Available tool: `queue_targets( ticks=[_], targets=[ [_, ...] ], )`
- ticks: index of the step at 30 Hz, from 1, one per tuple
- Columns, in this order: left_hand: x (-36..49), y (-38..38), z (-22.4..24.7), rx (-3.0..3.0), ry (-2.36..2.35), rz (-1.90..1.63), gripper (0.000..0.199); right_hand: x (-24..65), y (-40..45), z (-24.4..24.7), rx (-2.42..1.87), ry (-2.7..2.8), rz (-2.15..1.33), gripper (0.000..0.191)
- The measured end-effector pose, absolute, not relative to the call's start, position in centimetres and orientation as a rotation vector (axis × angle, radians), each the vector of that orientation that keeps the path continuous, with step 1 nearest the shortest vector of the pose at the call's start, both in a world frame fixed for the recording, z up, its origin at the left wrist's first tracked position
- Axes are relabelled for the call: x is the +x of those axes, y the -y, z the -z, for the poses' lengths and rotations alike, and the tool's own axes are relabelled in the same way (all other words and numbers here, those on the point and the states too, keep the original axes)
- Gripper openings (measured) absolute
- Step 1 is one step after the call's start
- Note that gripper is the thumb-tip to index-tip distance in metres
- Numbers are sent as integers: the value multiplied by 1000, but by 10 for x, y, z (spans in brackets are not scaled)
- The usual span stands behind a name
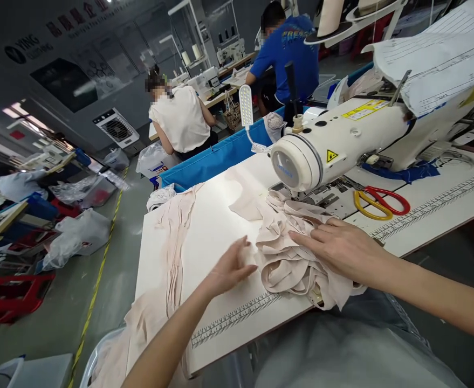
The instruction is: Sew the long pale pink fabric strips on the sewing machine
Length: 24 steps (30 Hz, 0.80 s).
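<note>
A loose pile of pale pink fabric strips (289, 258) lies in folds at the front of the white sewing table (214, 226). My right hand (337, 245) rests on the pile's right side, index finger stretched out over the folds; its thumb is hidden. Just left of the pile, my left hand (231, 267) hovers over the tabletop with thumb and fingers apart, holding nothing. Behind the pile, a flat pale pink cut piece (247, 199) reaches toward the sewing machine (301, 156). A layered row of pink fabric pieces (176, 258) runs along the table's left part.
Scissors (376, 203) with red and yellow handles lie right of the machine's needle area. A printed ruler (237, 318) follows the front edge. A blue cloth bin (220, 145) borders the back. Two people (184, 121) sit at machines beyond. Paper sheets (442, 59) lie atop the machine.
</note>
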<state>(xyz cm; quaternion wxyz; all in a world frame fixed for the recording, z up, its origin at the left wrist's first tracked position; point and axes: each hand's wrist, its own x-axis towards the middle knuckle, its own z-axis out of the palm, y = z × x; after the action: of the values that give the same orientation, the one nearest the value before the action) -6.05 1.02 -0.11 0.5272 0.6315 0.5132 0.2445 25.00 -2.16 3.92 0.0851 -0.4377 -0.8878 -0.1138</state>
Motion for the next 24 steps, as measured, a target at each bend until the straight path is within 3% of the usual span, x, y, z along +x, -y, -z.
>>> queue_targets(
  ticks=[2,5,11,14,17,19,22,24],
  targets=[
    [-36,-13,-5,1504,-1089,-385,37,251,23,-43,-1305,2642,376,44],
    [-32,-15,-22,1481,-1007,-370,44,253,22,-42,-1291,2640,389,41],
    [-47,-13,-48,1386,-1037,-896,50,238,20,-28,-1120,2618,345,43],
    [-36,-13,-48,1621,-1059,-1039,49,226,19,-28,-1016,2603,341,39],
    [-37,-19,-41,2104,-1171,-823,52,224,17,-34,-1026,2629,349,35],
    [-54,-29,-36,2263,-1252,-690,40,231,15,-37,-1079,2648,378,33],
    [-111,-48,-38,2351,-1483,-595,21,252,12,-38,-1189,2626,452,32],
    [-165,-52,-50,2345,-1712,-550,23,267,11,-34,-1227,2601,493,32]
  ],
)
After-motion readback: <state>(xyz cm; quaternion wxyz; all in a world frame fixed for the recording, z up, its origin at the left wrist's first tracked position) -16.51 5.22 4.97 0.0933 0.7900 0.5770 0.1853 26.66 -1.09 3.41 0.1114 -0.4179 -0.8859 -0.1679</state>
